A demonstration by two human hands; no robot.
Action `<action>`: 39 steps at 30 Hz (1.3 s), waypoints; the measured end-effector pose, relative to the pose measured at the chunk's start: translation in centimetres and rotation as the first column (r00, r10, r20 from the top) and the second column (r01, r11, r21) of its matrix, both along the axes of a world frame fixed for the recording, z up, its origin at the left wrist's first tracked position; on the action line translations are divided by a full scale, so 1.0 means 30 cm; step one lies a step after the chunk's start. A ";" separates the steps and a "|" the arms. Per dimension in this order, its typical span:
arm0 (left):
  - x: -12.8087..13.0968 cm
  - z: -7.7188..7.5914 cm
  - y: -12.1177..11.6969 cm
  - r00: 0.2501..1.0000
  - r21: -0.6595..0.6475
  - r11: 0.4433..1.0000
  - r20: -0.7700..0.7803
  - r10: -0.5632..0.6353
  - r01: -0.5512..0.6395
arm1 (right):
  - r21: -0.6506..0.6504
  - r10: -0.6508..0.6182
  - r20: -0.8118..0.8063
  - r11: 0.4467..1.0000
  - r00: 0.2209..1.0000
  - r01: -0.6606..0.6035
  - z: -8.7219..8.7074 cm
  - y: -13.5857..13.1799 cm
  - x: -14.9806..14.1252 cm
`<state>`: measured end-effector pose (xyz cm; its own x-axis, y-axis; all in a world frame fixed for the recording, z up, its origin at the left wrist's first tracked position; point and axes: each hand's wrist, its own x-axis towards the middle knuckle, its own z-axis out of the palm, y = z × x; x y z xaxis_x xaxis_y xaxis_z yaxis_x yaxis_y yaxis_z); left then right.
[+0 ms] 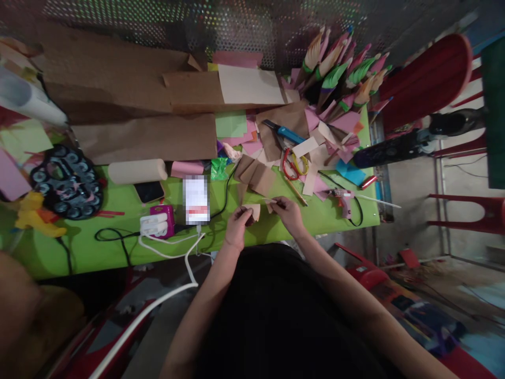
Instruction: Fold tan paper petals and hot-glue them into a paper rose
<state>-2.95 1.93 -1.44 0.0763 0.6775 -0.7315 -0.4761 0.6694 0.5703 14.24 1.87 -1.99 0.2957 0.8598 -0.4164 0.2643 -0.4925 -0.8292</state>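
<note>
The left hand [235,225] has fingers and thumb closed on a small paper piece [256,212], just right of the lit phone [196,200] and above the near edge of the green counter [244,231]. The paper piece juts from the fingertips toward the right hand [288,213]; its long axis cannot be told for certain, as the fingers cover part of it. It looks pale cream on the exposed face, with a darker brown part below and an uneven edge.

The right hand, farther right of the lit phone, pinches a narrow paper strip [270,201]. The strip's long axis runs roughly sideways, its free end pointing left, toward the paper piece. It is light tan and thin. The two papers are near each other but apart.

To the right of the lit phone and beyond the hands lie folded brown papers [256,176]; farther right are scissors [292,163], a blue cutter [291,135], a pencil [296,191] and a pink glue gun [345,202]. To its left are a dark phone [149,192], a purple box [168,222] and a cream roll [138,171]. Large brown sheets [145,138] stretch beyond it, and decorated paper cones [335,79] stand at the far right.
</note>
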 end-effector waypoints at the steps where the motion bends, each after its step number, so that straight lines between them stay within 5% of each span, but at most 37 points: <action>1: -0.001 -0.001 0.000 1.000 0.015 1.000 -0.021 -0.020 0.020 | 0.016 0.009 0.049 1.000 0.999 -0.010 0.012 0.001 0.003; 5: 0.002 -0.001 0.000 0.989 0.055 0.995 -0.123 -0.081 0.088 | 0.097 0.129 0.180 0.984 0.975 -0.148 0.070 0.004 -0.016; 9: 0.011 0.018 0.003 0.973 0.135 0.980 -0.202 -0.115 0.144 | 0.085 0.231 -0.076 0.971 0.970 -0.224 0.091 0.013 -0.062; 13: 0.014 0.049 0.005 0.978 0.198 0.968 -0.172 -0.120 0.153 | -0.097 0.014 -0.431 0.993 0.902 -0.062 0.073 0.017 -0.078; 16: 0.012 0.067 0.009 0.982 0.233 0.957 -0.114 -0.150 0.173 | -0.193 -0.107 -0.538 0.981 0.836 0.002 0.060 0.012 -0.074; 29: 0.022 0.084 0.032 0.979 0.230 0.952 -0.088 -0.185 0.201 | -0.300 -0.155 -0.605 0.953 0.781 -0.043 0.055 0.004 -0.086; 39: 0.024 0.062 0.035 0.964 0.126 0.968 -0.186 -0.189 0.215 | -0.089 -0.040 -0.421 0.996 0.906 0.002 0.075 0.005 -0.092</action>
<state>-2.23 2.99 0.43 0.1043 0.7602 -0.6413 -0.2260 0.6461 0.7291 11.49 2.03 0.25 0.0941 0.8115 -0.5768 -0.1119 -0.5670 -0.8161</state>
